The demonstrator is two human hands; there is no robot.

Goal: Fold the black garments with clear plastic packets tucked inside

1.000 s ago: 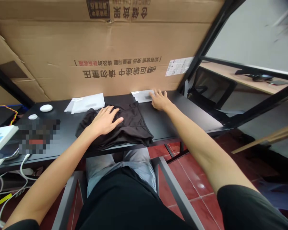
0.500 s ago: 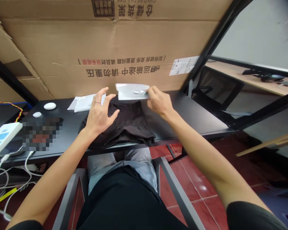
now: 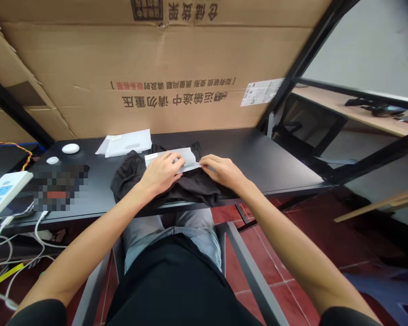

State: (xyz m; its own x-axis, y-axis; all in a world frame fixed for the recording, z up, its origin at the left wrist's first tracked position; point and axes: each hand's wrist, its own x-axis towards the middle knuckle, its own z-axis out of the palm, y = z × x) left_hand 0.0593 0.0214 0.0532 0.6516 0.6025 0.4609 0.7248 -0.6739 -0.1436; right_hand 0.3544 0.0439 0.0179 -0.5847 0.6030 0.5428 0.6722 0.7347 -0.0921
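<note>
A white, partly see-through packet (image 3: 189, 158) lies over dark cloth (image 3: 131, 174) near the desk's front edge. My left hand (image 3: 163, 172) rests on the packet's left part, its fingers bent and pressed on it. At the packet's right end, my right hand (image 3: 221, 171) pinches the edge between thumb and fingers. More flat white packets (image 3: 129, 142) lie on the black desk (image 3: 251, 158) behind the cloth, to the left.
A tall cardboard sheet (image 3: 177, 54) stands behind the desk. On the left are two white round objects (image 3: 70, 148), a blurred-out item, a power strip (image 3: 7, 192) and cables. A metal frame (image 3: 302, 59) rises at the right.
The raised packet has come down onto the cloth and now shows a label at its left end. My left hand, open and apart before, has moved right and down onto it.
</note>
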